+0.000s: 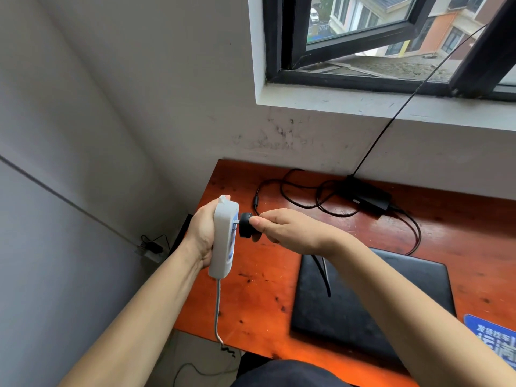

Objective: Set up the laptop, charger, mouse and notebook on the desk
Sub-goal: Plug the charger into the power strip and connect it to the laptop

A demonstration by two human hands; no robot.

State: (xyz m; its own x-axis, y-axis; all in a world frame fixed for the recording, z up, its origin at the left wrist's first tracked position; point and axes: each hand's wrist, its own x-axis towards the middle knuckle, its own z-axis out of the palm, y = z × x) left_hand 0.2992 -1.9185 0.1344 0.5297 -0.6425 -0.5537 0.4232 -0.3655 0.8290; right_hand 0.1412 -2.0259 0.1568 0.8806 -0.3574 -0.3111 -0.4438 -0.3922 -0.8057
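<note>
Head view, from the left: the left grip (203, 236) is clenched round a white power strip (223, 241), held upright over the table's (251, 289) left edge. The right grip (290, 230) pinches a black plug (246, 225), prongs meeting the strip's face. Farther right, the charger brick (365, 198) lies by the wall, and the closed laptop (363, 297) lies flat on the table.

A blue label (491, 340) at the near right, by the laptop (363, 303), carries white Chinese characters, cropped and unreadable.
</note>
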